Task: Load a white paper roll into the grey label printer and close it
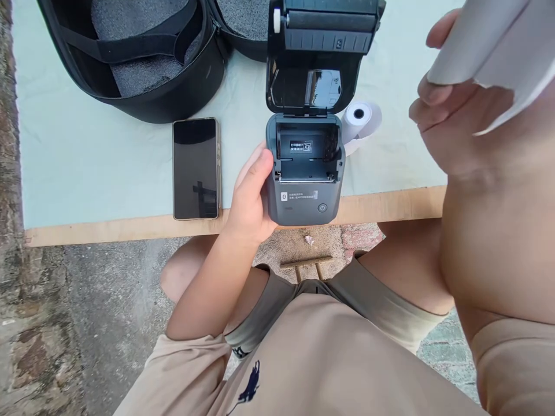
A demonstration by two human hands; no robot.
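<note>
My left hand (254, 199) grips the left side of a small dark portable label printer (299, 208) at the table's front edge. The printer's lid (323, 43) is swung up and back, and its paper bay (303, 164) holds no roll. Raised at the upper right, my right hand (446, 110) has its fingers curled round a white paper roll (472, 40), whose loose end hangs down. Part of that roll is cut off by the frame's edge. A second white paper roll (358, 118) lies on the table just right of the printer, partly unwound.
A smartphone (196, 167) with a dark screen lies left of the printer. Behind it stands an unzipped black case (173, 95) with grey foam and a strap inside. The table (108, 167) has a pale cloth and a wooden front edge; my legs are below it.
</note>
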